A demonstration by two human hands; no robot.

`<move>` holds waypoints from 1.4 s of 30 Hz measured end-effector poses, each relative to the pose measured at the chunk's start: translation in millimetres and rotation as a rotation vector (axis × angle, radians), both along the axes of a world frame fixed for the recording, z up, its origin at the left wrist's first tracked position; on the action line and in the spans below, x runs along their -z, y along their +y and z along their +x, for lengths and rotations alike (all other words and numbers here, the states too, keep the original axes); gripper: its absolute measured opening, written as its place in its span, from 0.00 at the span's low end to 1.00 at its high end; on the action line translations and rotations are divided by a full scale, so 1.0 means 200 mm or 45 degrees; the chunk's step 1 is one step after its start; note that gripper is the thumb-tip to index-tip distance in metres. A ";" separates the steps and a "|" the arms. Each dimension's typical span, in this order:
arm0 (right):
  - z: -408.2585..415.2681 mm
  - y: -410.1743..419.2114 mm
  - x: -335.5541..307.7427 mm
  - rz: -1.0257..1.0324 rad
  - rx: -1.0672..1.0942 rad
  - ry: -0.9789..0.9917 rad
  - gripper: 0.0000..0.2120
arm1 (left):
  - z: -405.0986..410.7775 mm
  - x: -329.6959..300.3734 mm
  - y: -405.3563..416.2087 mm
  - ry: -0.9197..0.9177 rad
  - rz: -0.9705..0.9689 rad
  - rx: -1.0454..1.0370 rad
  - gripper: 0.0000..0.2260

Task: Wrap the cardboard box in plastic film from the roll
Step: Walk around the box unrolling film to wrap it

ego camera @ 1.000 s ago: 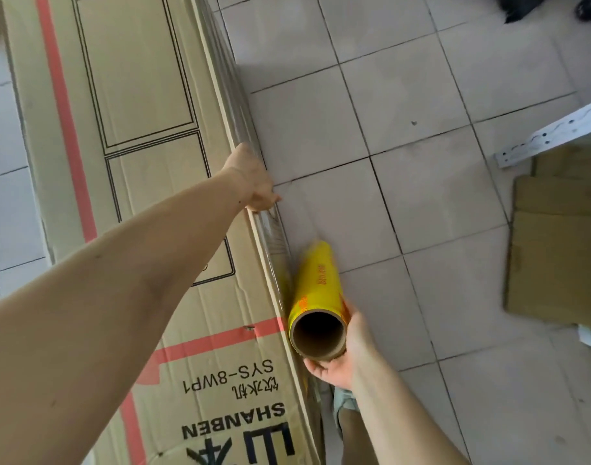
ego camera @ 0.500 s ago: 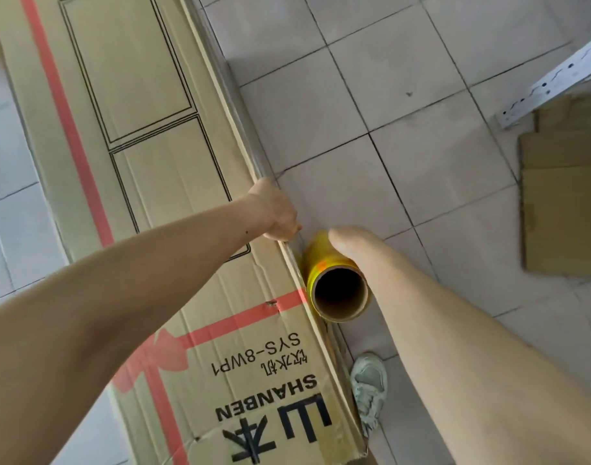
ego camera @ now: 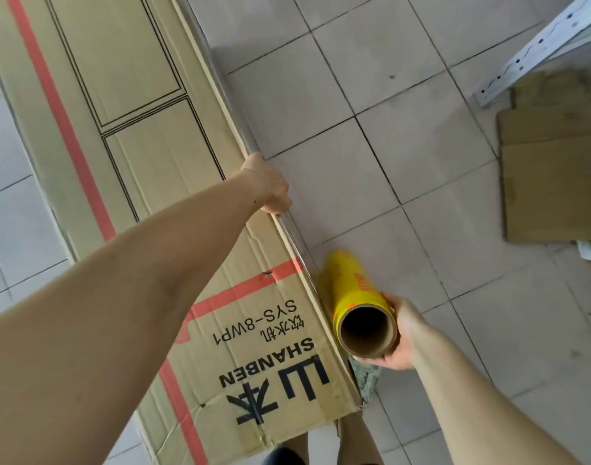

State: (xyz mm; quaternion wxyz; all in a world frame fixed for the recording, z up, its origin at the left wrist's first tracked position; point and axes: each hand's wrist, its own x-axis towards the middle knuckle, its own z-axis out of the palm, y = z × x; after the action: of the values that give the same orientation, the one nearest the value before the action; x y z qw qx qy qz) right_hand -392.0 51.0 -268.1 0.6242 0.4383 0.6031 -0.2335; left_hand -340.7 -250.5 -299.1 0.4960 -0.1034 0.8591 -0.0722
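Item: my legs and a grey shoe (ego camera: 366,374), nearest, at the bottom edge beside the near corner of the box; the shoe is partly hidden under the roll.

Item: my right hand (ego camera: 400,333). It cups the near end of the roll from the right side and below, fingers curled under the tube, thumb against its upper right edge.

Item: roll of plastic film (ego camera: 353,290), yellow with orange print, brown cardboard core open toward me. I hold it just beside the right side of the box, low, its far end pointing away and slightly left toward the box edge.

Item: plastic film (ego camera: 299,243), clear and glossy, visible as a shiny band lying along the right top edge of the box, running from beside the roll up past my left hand and on toward the far end.

Item: cardboard box (ego camera: 136,105), long, brown, on the floor to my left. Red stripes, black outlined panels, print reading SHANBEN and SYS-8WP1 upside down to me at its near end.

Item: my left hand (ego camera: 267,187). It rests on the box's right top edge, fingers folded over the edge and out of sight, pressing on the film there.

Item: tiled floor (ego camera: 388,156), pale grey, dark joints.

Item: flattened cardboard (ego camera: 552,169), far right on the floor.

Item: white perforated metal bar (ego camera: 535,48), top right, slanted, just beyond that cardboard.
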 end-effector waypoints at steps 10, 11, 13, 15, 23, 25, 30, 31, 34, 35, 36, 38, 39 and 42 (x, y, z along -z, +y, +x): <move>-0.04 -0.02 0.10 -0.283 -0.620 0.492 0.22 | -0.05 -0.07 0.27 -0.080 0.154 0.062 0.30; -0.06 -0.06 0.12 -0.373 -0.710 0.606 0.20 | -0.04 -0.06 0.34 -0.091 0.208 0.056 0.30; -0.10 -0.13 0.14 -0.461 -0.854 0.744 0.14 | -0.01 -0.04 0.44 -0.151 0.237 0.033 0.30; -0.16 -0.18 0.13 -0.460 -1.010 0.708 0.14 | 0.02 -0.04 0.48 -0.217 0.197 -0.039 0.28; -0.08 -0.30 -0.12 -0.485 -1.467 0.260 0.33 | 0.05 -0.05 0.52 -0.251 0.177 -0.028 0.23; -0.04 -0.24 -0.08 -0.441 -1.283 0.199 0.33 | 0.05 -0.05 0.51 -0.255 0.159 -0.031 0.23; -0.03 0.15 -0.01 -0.234 -0.653 0.122 0.32 | 0.04 -0.05 0.51 -0.278 0.066 -0.017 0.26; -0.01 0.24 0.00 -0.212 -0.525 0.132 0.32 | 0.04 -0.06 0.52 -0.284 0.066 -0.012 0.26; 0.08 0.47 0.03 -0.157 -0.189 0.158 0.30 | 0.04 -0.05 0.53 -0.319 0.078 -0.038 0.26; 0.11 0.52 0.03 -0.156 -0.104 0.150 0.29 | 0.04 -0.04 0.52 -0.329 0.082 -0.053 0.26; 0.14 0.55 0.02 -0.155 -0.041 0.132 0.28 | 0.04 -0.03 0.53 -0.333 0.084 -0.062 0.26; 0.19 0.59 0.00 -0.145 0.020 0.116 0.26 | 0.04 -0.03 0.52 -0.322 0.072 -0.077 0.27; 0.20 0.60 0.00 -0.138 0.047 0.119 0.25 | 0.05 -0.03 0.52 -0.319 0.062 -0.070 0.28; 0.19 0.59 -0.02 -0.130 -0.009 0.098 0.26 | 0.05 -0.05 0.54 -0.278 0.032 0.011 0.28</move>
State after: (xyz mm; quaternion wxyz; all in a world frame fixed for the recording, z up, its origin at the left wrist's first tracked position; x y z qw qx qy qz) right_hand -353.5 169.8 -263.4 0.6230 0.3945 0.6153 -0.2785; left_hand -331.0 -141.9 -288.8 0.5875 -0.0851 0.8013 -0.0742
